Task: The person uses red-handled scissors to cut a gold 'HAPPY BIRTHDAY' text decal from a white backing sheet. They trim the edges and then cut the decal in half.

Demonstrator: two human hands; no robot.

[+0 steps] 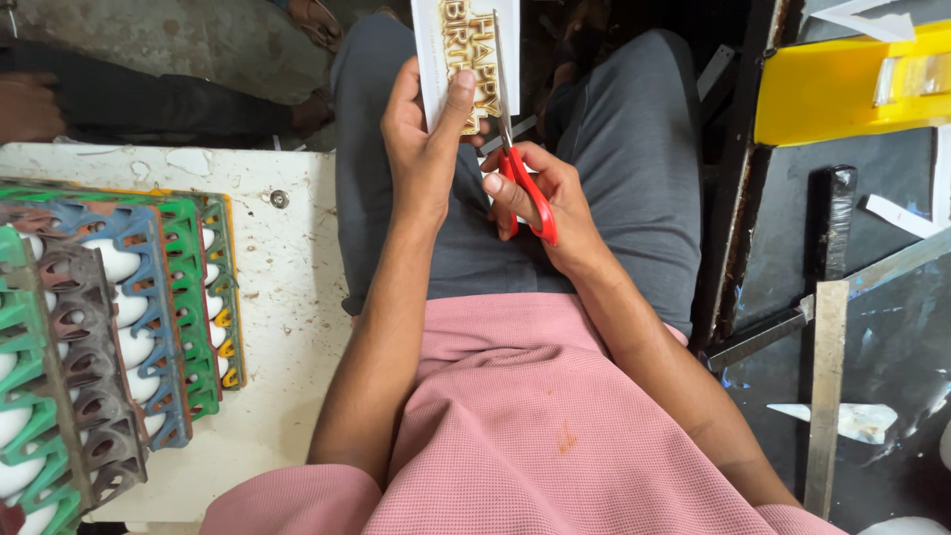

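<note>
The person wears a pink short-sleeved shirt (515, 436) of a finely textured, waffle-like knit, its sleeves ending above the elbows and leaving both forearms bare. A small orange stain (567, 438) marks the front of the shirt near the middle. Below the shirt come grey trousers (634, 149) of smooth cloth, covering both thighs and knees. The left hand (424, 149) and the right hand (555, 203) are bare, with no rings, watch or bands at the wrists, and the fingernails are short
</note>
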